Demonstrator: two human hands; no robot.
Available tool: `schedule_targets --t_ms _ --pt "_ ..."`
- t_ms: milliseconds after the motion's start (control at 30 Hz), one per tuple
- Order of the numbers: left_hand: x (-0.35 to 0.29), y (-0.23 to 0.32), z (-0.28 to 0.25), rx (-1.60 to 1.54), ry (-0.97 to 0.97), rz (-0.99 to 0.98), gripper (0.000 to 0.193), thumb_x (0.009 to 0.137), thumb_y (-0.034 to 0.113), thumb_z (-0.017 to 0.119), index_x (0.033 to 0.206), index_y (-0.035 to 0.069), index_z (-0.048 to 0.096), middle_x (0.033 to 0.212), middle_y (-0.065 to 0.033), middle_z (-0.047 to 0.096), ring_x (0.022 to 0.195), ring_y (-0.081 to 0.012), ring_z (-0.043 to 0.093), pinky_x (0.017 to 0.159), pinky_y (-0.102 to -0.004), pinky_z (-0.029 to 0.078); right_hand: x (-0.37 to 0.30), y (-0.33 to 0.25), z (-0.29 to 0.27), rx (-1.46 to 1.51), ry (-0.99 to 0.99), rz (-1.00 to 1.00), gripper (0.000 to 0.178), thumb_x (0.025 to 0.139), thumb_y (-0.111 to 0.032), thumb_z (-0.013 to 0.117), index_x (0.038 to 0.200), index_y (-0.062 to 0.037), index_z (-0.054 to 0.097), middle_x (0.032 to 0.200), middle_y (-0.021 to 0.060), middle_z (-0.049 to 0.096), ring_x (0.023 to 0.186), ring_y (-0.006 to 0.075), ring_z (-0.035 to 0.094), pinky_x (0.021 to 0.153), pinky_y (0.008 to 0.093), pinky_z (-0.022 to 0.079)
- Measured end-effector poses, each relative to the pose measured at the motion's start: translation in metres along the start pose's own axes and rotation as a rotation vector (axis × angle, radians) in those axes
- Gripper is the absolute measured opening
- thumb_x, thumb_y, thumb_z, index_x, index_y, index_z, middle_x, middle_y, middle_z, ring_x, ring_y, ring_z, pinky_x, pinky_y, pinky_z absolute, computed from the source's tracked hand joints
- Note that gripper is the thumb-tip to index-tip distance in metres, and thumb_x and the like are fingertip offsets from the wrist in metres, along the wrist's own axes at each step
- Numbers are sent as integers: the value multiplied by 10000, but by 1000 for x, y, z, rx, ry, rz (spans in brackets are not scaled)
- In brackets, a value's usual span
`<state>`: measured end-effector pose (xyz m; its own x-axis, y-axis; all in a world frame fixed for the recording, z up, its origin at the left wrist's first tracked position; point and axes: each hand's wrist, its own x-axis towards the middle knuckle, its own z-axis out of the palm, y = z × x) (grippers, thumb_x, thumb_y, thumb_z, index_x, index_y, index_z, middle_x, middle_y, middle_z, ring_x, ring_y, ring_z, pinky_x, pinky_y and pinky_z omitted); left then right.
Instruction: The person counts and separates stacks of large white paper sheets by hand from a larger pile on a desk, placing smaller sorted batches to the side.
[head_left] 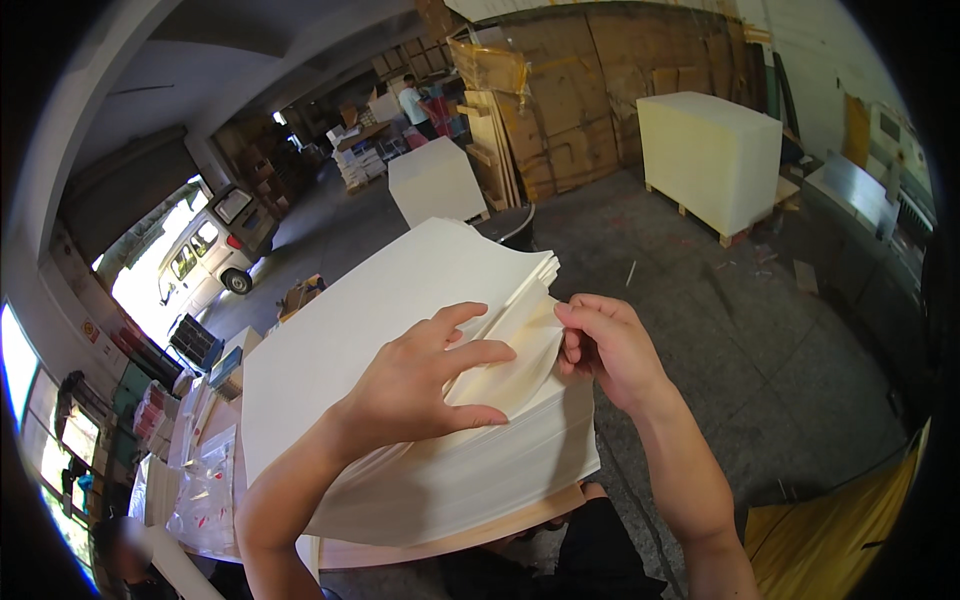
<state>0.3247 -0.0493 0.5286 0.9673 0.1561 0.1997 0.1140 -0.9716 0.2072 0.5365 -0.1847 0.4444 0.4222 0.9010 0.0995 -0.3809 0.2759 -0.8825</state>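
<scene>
The paper stack lies on the worktop, some sheets curled up along its right side. The right hand is closed, thumb and bent fingers pinching the sheets' edge; the left hand is half open, fingers spread over the sheets, gripping nothing. A plastic bag lies to the left

Paper stack: plain white, greyer in shade along sheet edges. Bench: pale pinkish-tan. Bkgd: floor dk grey w/ faint reddish marks; cardboard brown; R pallet stack pale cream-yellow; van whitish w/ red tail light. Lower R: sheeting, yellow. Wearer's legwear: blk. Lower L: plastic bag, clear w/ red spots.
</scene>
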Motion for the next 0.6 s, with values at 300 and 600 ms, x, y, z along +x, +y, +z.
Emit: schedule_targets --t_ms 300,600 --pt "2 -4 -7 -62 -35 27 494 875 274 846 1354 241 735 1534 -188 528 1246 -344 640 1023 -412 549 -3 -4 -1 -92 20 -37 379 1040 -315 672 733 -121 565 649 -21 577 586 73 573 525 238 367" --pt "1 -15 2 64 21 135 396 940 212 750 1335 196 721 1488 -194 558 1188 -343 673 962 -408 577 7 2 -1 -7 -4 -15 376 1023 -275 685 708 -113 560 623 -12 562 554 96 553 507 267 371"
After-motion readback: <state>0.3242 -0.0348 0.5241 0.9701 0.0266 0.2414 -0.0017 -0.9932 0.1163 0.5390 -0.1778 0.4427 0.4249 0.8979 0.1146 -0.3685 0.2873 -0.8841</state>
